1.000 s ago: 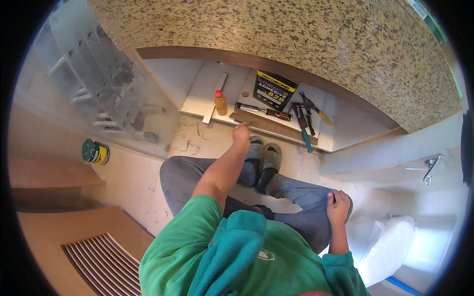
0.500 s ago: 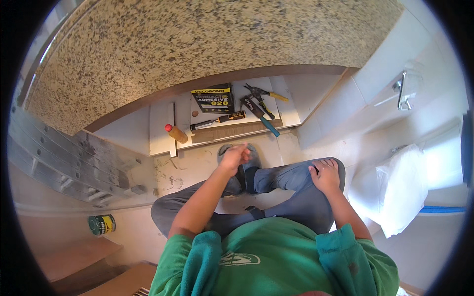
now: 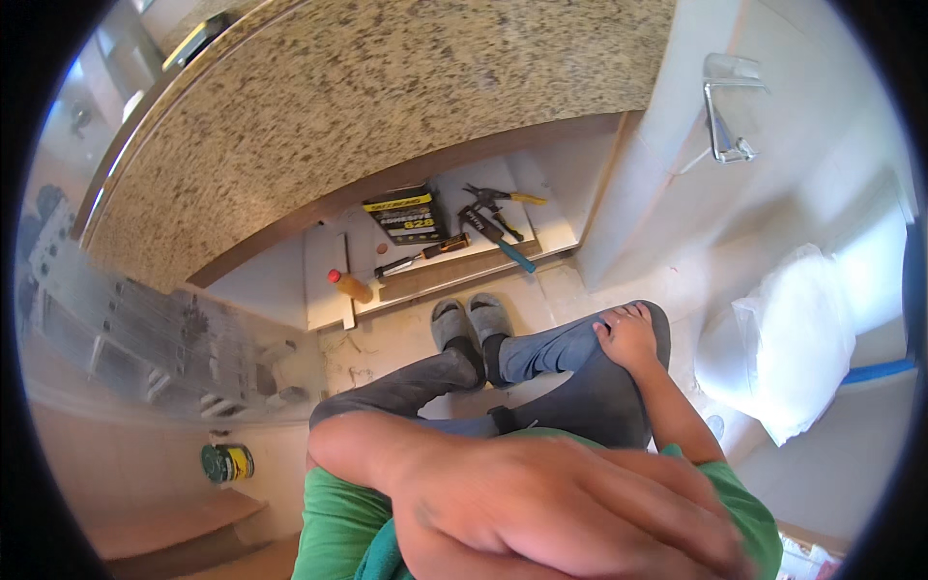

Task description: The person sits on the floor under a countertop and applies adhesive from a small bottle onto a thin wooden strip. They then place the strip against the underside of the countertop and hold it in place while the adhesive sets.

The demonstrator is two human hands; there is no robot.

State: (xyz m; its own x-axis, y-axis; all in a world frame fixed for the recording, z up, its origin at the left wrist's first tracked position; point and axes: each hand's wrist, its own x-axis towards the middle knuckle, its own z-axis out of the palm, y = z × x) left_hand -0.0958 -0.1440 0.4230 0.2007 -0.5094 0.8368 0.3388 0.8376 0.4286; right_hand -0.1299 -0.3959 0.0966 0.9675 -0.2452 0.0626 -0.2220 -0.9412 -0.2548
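Left hand [image 3: 561, 493] raised close to the camera (its grip cannot be told); right hand [image 3: 628, 336] on the knee [image 3: 659, 331], fingers loosely spread. Chisel [image 3: 425, 255], hammer [image 3: 515, 256] and pliers [image 3: 501, 195] lie on the shelf [image 3: 557, 232], near a black tin [image 3: 408, 217].

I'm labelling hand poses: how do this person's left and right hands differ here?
The left hand is raised close to the camera and looks far larger; the right hand is farther off and looks small. The left hand is up in front of the torso, whereas the right hand rests on the right knee. The left hand's fingers blur, while the right hand's are clearer. Both are ungloved.
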